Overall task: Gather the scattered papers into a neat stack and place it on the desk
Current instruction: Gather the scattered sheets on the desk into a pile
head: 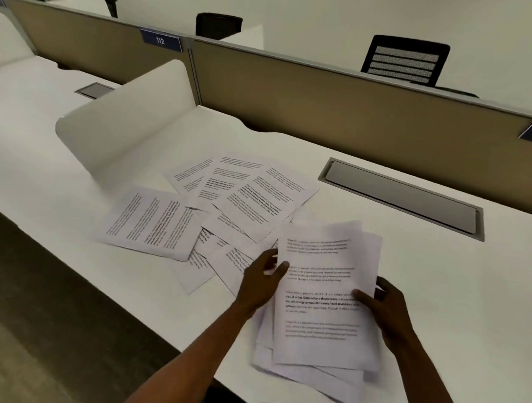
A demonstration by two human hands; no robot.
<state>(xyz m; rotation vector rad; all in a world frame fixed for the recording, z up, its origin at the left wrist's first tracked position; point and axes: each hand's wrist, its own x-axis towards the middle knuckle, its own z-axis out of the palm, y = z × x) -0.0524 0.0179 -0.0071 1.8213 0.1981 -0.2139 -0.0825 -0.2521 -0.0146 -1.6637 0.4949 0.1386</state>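
Note:
A loose, uneven stack of printed papers (pixel 321 321) lies near the front edge of the white desk (pixel 451 298). My right hand (pixel 381 305) grips its right edge, thumb on the top sheet. My left hand (pixel 263 276) touches the stack's left edge with the thumb on the top sheet and fingers apart. Several scattered printed sheets (pixel 243 200) lie fanned out and overlapping further back and to the left. One of them, a separate sheet (pixel 152 224), lies furthest left.
A grey cable hatch (pixel 400 197) is set into the desk behind the stack. A white curved side divider (pixel 126 121) stands at the left, a tan partition (pixel 352 114) along the back. Black office chairs (pixel 405 60) are beyond it. The desk's front edge drops to dark floor (pixel 44 284) at left.

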